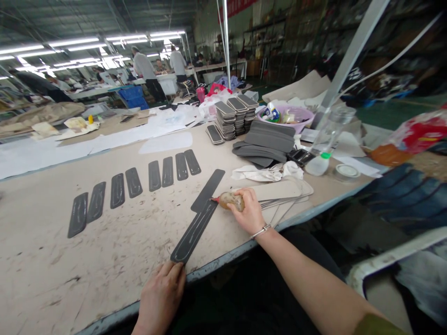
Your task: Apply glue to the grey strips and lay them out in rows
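Note:
My right hand (249, 211) is closed around a small amber glue bottle (231, 201), held on its side with the red nozzle pointing left. The nozzle tip is at the upper end of a long dark grey strip (193, 232), where a shiny wet line runs along the edges. At the strip's near end, by the table edge, my left hand (162, 291) grips it with fingers together; the thumb is mostly hidden. Another dark grey strip (208, 190), without a visible wet line, lies just beyond and touches or overlaps the first.
Several short grey pieces (118, 190) with shiny outlines lie in a row at left. Farther back are stacked pale-edged pieces (237, 116), a pile of grey strips (267, 142) and a purple basket (300, 123). Right are a crumpled white cloth (268, 173), beige boards (279, 190) and a clear bottle (319, 163).

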Demonstrator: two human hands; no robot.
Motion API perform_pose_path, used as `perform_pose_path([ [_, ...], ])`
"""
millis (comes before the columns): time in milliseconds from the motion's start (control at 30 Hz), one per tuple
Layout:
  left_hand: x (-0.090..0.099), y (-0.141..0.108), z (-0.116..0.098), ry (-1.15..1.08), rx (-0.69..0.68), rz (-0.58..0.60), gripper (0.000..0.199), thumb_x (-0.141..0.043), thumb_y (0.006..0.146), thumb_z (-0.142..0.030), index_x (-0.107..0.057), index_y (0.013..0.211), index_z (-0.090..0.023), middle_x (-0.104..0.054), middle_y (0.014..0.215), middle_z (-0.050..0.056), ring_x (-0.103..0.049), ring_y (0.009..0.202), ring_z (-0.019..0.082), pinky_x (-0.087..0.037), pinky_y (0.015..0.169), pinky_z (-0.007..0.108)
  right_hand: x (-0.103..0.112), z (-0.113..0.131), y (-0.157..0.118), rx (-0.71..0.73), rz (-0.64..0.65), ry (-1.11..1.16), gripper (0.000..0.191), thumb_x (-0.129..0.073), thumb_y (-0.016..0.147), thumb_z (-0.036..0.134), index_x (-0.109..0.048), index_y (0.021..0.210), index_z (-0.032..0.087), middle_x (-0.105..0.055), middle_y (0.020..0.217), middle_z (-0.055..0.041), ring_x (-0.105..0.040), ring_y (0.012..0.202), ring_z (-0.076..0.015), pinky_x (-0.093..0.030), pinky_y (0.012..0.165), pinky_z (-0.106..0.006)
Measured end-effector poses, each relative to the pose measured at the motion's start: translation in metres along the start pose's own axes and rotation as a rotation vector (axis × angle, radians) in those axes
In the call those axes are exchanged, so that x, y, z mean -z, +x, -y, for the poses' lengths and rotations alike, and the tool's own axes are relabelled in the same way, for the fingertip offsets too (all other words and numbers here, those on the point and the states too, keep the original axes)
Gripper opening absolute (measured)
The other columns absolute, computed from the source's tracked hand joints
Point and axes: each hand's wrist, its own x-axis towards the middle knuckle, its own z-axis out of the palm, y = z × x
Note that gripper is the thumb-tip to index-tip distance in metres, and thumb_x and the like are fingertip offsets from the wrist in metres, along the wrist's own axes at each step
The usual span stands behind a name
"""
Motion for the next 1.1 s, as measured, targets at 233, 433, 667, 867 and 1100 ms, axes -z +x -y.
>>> perform_pose_path([
  [233, 0.002, 0.003, -0.005, 0.012, 0.024, 0.014, 0.018, -0.047, 0.085, -0.026, -0.064, 0.085, -0.022, -0.063, 0.083, 0.003, -0.058, 0.078, 0.019, -0.046, 0.072, 0.032, 0.018, 0.002, -0.006, 0.015, 0.011, -0.053, 0.032, -0.066, 0.073, 0.018, -0.048, 0.099, 0.022, -0.049, 0.1, -0.0076, -0.049, 0.1, -0.0245, -0.044, 0.088, -0.041],
  [433, 0.006, 0.006, -0.007, 0.011, 0.049, 0.052, 0.02, -0.044, 0.086, -0.024, -0.063, 0.08, -0.022, -0.061, 0.078, 0.003, -0.057, 0.077, 0.019, -0.046, 0.071, 0.032, 0.028, 0.011, -0.014, 0.018, 0.041, 0.0, 0.031, -0.066, 0.071, 0.017, -0.05, 0.097, 0.022, -0.05, 0.097, -0.0069, -0.05, 0.096, -0.0242, -0.044, 0.086, -0.04],
  [667, 0.011, 0.01, -0.003, -0.18, 0.175, 0.068, 0.018, -0.045, 0.084, -0.026, -0.061, 0.082, -0.021, -0.063, 0.086, 0.003, -0.062, 0.073, 0.015, -0.048, 0.068, 0.028, 0.03, 0.007, -0.011, -0.229, -0.051, 0.257, 0.036, -0.068, 0.07, 0.027, -0.05, 0.099, 0.022, -0.054, 0.094, -0.0028, -0.052, 0.086, -0.0208, -0.045, 0.079, -0.037],
  [867, 0.064, 0.038, 0.028, -0.295, 0.342, 0.087, 0.019, -0.048, 0.075, -0.035, -0.061, 0.068, -0.022, -0.064, 0.073, -0.001, -0.059, 0.057, 0.013, -0.046, 0.055, 0.023, 0.043, -0.002, -0.002, -0.515, -0.238, 0.795, 0.044, -0.074, 0.067, 0.034, -0.047, 0.1, 0.023, -0.056, 0.083, 0.0024, -0.054, 0.071, -0.0152, -0.046, 0.065, -0.028],
  [1100, 0.14, 0.176, 0.06, -0.411, 0.534, 0.27, 0.024, -0.046, 0.071, -0.035, -0.061, 0.073, -0.017, -0.061, 0.059, 0.001, -0.059, 0.059, 0.017, -0.047, 0.053, 0.024, 0.072, 0.008, 0.008, -0.64, -0.325, 1.193, 0.043, -0.076, 0.064, 0.028, -0.047, 0.095, 0.025, -0.056, 0.081, 0.0044, -0.055, 0.07, -0.0128, -0.048, 0.062, -0.023],
])
